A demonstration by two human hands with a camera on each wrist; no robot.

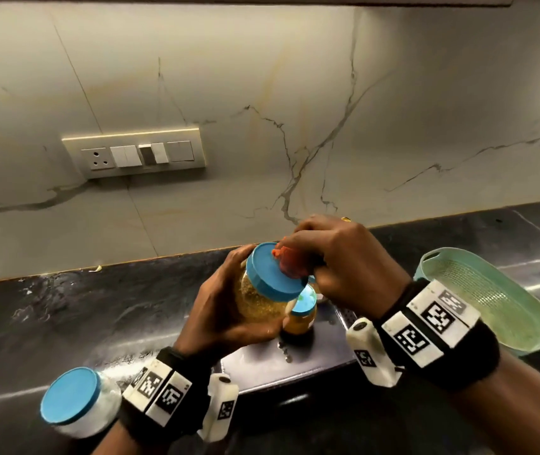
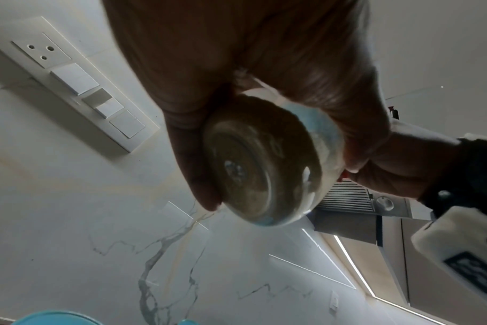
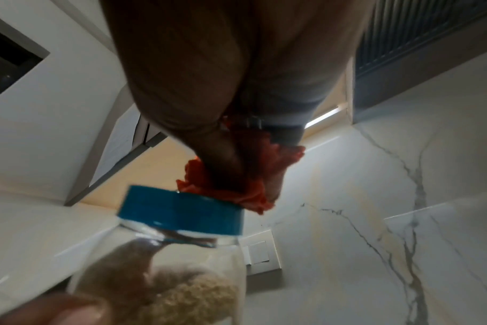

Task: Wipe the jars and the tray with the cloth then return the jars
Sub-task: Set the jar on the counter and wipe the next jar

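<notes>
1. White-filled jar (image 1: 78, 402) at 7 o'clock sits on the worktop (image 1: 65, 310) just beside my left wrist. Risk: pulling that arm back could clip it and send it rolling.
2. Left hand (image 1: 216, 310) is wrapped round the grain jar (image 1: 260, 300), held tilted above the worktop near centre. In the left wrist view its base (image 2: 245, 167) shows bare and unsupported. Smooth wall, so a loose grip while I rub means a drop.
3. Right hand (image 1: 337, 267) is bunched on the orange cloth (image 1: 290, 264), pressing it on the blue lid (image 1: 272, 274) at its 3 o'clock edge. A hard sideways rub could loosen the lid, I judge, and spill grain.
4. Yellow jar (image 1: 300, 315) stands directly under the held jar, partly hidden. Lowering without looking would knock it over.
5. Green tray (image 1: 492, 300) at 3 o'clock sits tilted, just beside my right wrist. An elbow swing could shove it. It holds no jars.
</notes>
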